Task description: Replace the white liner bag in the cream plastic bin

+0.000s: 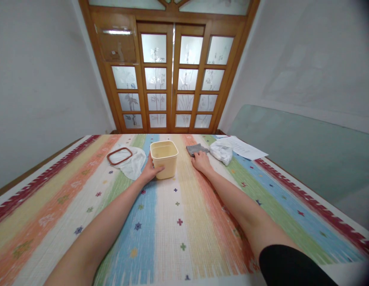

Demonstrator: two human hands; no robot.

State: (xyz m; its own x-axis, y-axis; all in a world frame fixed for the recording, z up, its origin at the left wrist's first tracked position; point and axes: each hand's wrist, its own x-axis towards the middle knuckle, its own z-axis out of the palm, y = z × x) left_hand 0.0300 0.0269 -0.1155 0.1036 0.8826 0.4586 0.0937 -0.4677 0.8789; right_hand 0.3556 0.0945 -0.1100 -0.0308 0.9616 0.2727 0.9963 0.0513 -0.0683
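The left grip (150,170) wraps the near-left side of the cream container (165,165), thumb across its front, apparently to steady it upright on the surface (169,226). The right grip (201,161), palm down, touches the grey cloth (198,148) just beyond it, whether pinching or pressing I cannot tell; both forearms (115,212) reach forward.

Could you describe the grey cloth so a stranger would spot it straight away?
Look to the far half of the striped tablecloth. There, the right hand touches the grey cloth, between the pale yellow container and the crumpled white bundle. Its dark grey sets it apart from those paler neighbours.
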